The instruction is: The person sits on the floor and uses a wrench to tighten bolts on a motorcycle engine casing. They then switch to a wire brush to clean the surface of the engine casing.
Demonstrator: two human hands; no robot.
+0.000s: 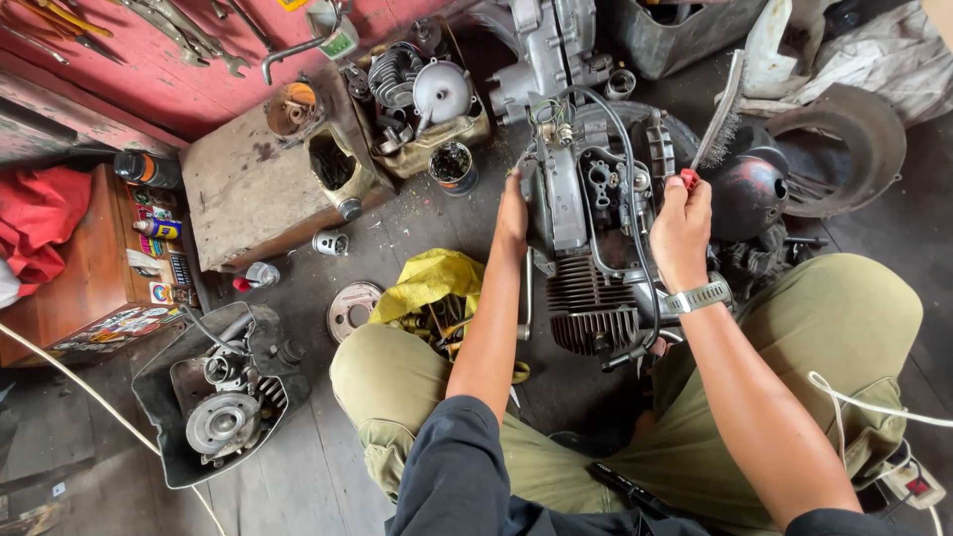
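Note:
A grey small engine [586,228] with cooling fins and black hoses stands on the dark floor between my knees. My left hand [512,220] rests flat against the engine's left side, steadying it. My right hand [681,230] is closed around the red handle of a wire brush [719,124], whose bristled head points up and away, above the engine's right side. A metal watch sits on my right wrist. A dark rounded cover [747,194] lies just right of the brush hand.
A yellow bag [429,283] with small parts lies by my left knee. A black housing with a flywheel [220,397] sits at lower left. A metal box [260,189], a tub of parts [422,104], a small cup [453,166] and wrenches [194,35] lie beyond.

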